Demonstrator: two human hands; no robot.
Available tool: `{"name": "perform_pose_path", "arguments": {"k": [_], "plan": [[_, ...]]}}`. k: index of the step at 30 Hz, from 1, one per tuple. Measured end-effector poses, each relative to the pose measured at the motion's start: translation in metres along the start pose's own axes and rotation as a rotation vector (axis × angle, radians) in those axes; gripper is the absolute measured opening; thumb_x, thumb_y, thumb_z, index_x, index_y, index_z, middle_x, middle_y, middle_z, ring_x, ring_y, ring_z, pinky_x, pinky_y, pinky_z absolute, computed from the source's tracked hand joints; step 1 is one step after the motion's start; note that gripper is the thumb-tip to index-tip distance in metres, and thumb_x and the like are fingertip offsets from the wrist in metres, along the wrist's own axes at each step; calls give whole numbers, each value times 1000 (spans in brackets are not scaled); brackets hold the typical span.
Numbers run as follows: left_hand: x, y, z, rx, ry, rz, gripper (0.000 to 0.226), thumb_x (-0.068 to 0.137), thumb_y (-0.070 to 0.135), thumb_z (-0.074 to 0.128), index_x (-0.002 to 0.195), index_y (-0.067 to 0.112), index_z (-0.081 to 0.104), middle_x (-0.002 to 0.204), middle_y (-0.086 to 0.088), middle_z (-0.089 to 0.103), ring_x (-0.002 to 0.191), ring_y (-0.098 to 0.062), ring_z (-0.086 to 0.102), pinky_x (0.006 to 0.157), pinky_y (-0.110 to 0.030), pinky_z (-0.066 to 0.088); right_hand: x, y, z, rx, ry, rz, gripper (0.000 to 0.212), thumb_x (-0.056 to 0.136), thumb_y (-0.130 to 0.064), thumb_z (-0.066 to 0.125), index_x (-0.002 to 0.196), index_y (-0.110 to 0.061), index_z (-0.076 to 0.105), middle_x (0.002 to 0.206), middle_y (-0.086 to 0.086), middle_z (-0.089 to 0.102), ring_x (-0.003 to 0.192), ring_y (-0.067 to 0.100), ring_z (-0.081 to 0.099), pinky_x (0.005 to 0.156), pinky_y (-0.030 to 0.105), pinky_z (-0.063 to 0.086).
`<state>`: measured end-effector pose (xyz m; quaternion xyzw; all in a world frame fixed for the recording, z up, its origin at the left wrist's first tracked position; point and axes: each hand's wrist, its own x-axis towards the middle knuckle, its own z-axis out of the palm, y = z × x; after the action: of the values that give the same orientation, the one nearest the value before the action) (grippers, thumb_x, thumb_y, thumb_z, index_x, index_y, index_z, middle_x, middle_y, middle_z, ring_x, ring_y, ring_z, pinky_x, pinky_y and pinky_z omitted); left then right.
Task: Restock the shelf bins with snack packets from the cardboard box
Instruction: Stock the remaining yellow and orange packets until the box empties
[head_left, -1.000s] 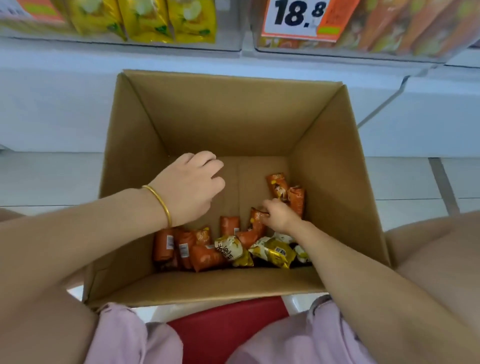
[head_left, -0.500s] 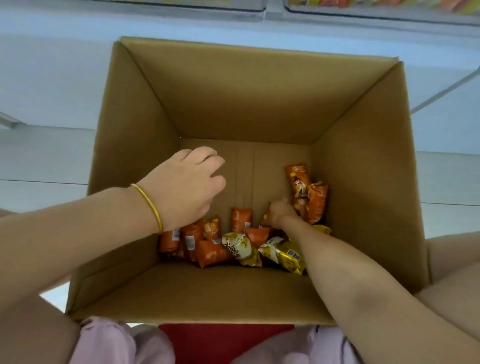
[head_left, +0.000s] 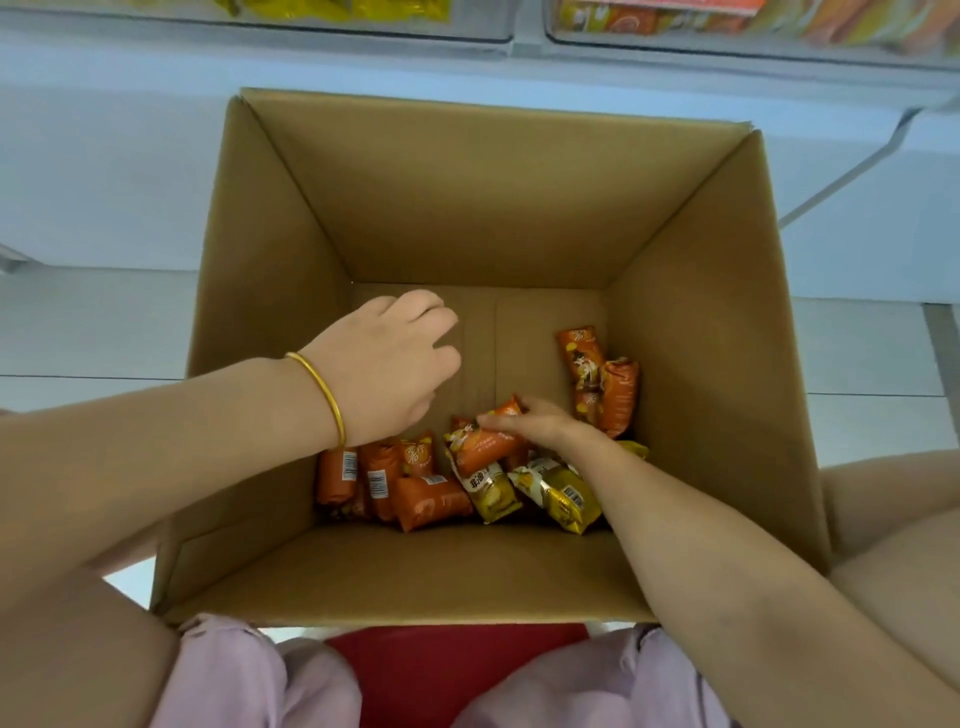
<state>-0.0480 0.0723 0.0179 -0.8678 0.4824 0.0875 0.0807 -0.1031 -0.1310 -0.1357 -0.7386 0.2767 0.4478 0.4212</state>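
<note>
An open cardboard box (head_left: 467, 208) stands on the floor in front of me. Several orange and yellow snack packets lie along its near bottom edge. My right hand (head_left: 540, 423) reaches deep into the box and grips an orange packet (head_left: 485, 441) by its top. Two more orange packets (head_left: 605, 384) lean against the right wall. My left hand (head_left: 387, 371), with a gold bangle at the wrist, hovers over the left part of the box with fingers loosely curled and nothing in it. Yellow packets (head_left: 563, 496) lie under my right forearm.
Clear shelf bins run along the top edge, a bin with yellow packets (head_left: 332, 10) on the left and a bin with orange ones (head_left: 675, 18) on the right. Pale floor tiles surround the box. A red stool (head_left: 457, 670) shows between my knees.
My right hand has closed on an orange packet and lifted its end off the pile. The view dipped down and came back up slightly; my left hand stays in place.
</note>
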Motion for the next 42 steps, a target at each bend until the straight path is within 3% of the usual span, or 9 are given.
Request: {"name": "perform_pose_path", "arguments": {"k": [4,9,12,18,25,31,35,39,42], "plan": [[-3,0,-2,10,-16,-24,29,82,29,64,107,16,68,132,-15,54,128,-33,44,92,-44,47,9,5,9,-59,-146,4,97,78,-59,67,152,-18,20,153,8,32,138,28,35,110,40,31],[-2,0,-4,8,-143,-89,39,96,33,41,131,20,51,151,-9,29,142,-26,18,110,-39,29,17,-3,22,-310,-106,-64,98,72,-66,67,150,-21,29,155,8,29,142,31,23,116,46,24],[-5,-2,-5,-9,-139,-101,39,96,33,42,130,19,53,150,-10,31,142,-27,19,110,-39,30,18,2,18,-142,-187,25,93,78,-63,64,150,-19,25,151,8,35,136,29,37,108,39,31],[-4,-3,-3,-9,-150,-99,40,97,34,40,133,21,49,151,-10,29,143,-26,17,111,-38,29,18,8,14,-146,-227,64,92,76,-61,67,148,-17,31,146,8,43,131,27,43,107,37,35],[-5,-8,-3,12,-6,-42,28,81,28,65,105,13,69,128,-16,56,126,-33,46,91,-44,48,15,8,14,-192,-238,48,89,76,-64,65,145,-17,34,144,7,44,130,27,45,106,38,37],[-3,-6,-1,16,-13,-74,33,89,30,55,118,15,63,140,-15,46,135,-31,34,100,-41,41,10,8,10,-274,-343,169,95,73,-72,60,147,-22,30,150,7,38,136,30,36,111,44,28],[-3,-7,-7,20,-11,-49,26,71,25,75,93,11,72,116,-19,63,115,-36,55,79,-44,53,2,5,12,-295,-329,100,86,79,-65,61,144,-17,35,146,6,43,134,28,40,109,41,31],[2,-1,-11,17,-1,-49,35,92,31,52,122,15,60,143,-14,42,137,-30,31,102,-41,39,-14,0,8,-297,-293,-24,64,79,-53,70,127,-16,52,126,4,58,123,24,52,96,30,41],[4,-2,-20,3,-31,-63,39,96,33,44,131,18,52,149,-10,32,141,-27,21,108,-38,32,-38,-18,-3,-258,-202,-194,53,81,-46,71,119,-12,57,118,1,54,112,16,52,89,25,38]]}}
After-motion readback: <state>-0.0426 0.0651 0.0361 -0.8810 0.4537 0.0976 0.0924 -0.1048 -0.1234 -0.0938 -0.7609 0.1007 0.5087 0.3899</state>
